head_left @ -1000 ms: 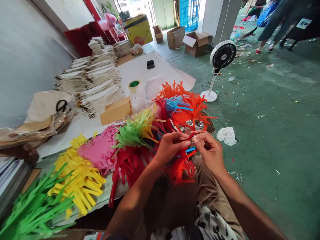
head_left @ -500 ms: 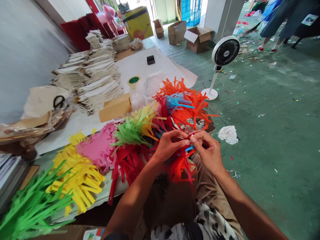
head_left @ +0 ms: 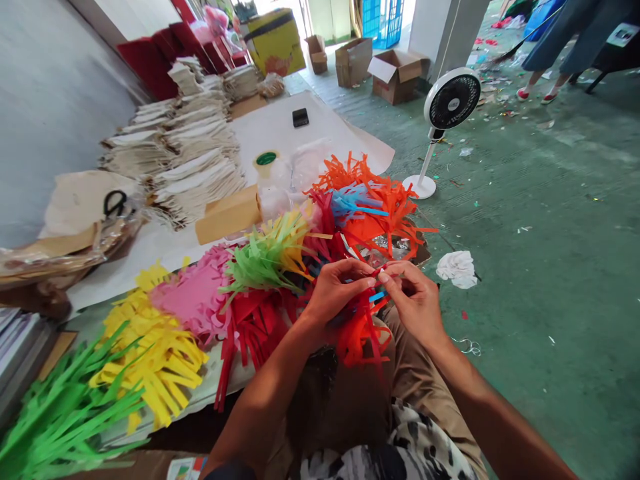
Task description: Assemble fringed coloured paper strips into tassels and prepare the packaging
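Red strip (head_left: 373, 273), pinched by both your left hand (head_left: 336, 288) and right hand (head_left: 416, 297), above your lap (head_left: 425, 380).
Work on it seems unfinished; your grip hides how far. Beyond lie red fringe (head_left: 257, 325) and light-green fringe (head_left: 257, 261) on the counter (head_left: 211, 381), then orange fringe (head_left: 383, 217), all already cut into strands.

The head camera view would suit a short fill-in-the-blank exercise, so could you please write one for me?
1. The left hand and right hand pinch a small piece coloured mainly ____.
2. The white stand fan is standing on the ____.
3. On its picture-left side, the pink fringe borders fringe coloured ____.
4. The fringed bundle nearest the picture's lower-left corner is ____.

Missing words: red; floor; yellow; green.
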Available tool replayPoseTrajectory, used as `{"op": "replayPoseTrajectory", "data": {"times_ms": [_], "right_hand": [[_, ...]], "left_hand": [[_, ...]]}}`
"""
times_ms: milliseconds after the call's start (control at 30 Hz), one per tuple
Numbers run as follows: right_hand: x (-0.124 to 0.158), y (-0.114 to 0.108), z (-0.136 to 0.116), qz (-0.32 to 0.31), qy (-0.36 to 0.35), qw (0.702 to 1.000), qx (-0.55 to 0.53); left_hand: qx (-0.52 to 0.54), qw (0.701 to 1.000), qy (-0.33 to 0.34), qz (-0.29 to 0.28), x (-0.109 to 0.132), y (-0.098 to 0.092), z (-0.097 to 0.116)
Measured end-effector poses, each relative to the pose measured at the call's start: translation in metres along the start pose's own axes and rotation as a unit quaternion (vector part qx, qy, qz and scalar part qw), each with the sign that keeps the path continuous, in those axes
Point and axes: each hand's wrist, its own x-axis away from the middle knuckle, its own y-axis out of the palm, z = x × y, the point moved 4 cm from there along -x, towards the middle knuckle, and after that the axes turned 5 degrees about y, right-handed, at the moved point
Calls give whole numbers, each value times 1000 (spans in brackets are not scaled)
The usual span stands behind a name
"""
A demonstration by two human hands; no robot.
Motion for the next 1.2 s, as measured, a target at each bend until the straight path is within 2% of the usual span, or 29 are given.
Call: {"op": "replayPoseTrajectory", "data": {"times_ms": [133, 333, 400, 700, 933, 1200], "right_hand": [[-2, 0, 4, -12, 11, 1000, -22], [-5, 5, 10, -34, 39, 998, -40], [-7, 6, 9, -40, 44, 998, -37], [-6, 0, -15, -46, 43, 997, 42], [-9, 2, -12, -41, 50, 996, 53], [-8, 2, -11, -48, 54, 996, 52]], "left_hand": [[35, 999, -14, -4, -1, -3, -2], [83, 987, -118, -71, -5, -5, -8], [93, 984, -133, -73, -7, -7, -9], [81, 989, -125, -14, -7, -7, -10], [64, 994, -86, -33, -8, -3, -6], [41, 996, -75, -36, -8, -3, -7]]}}
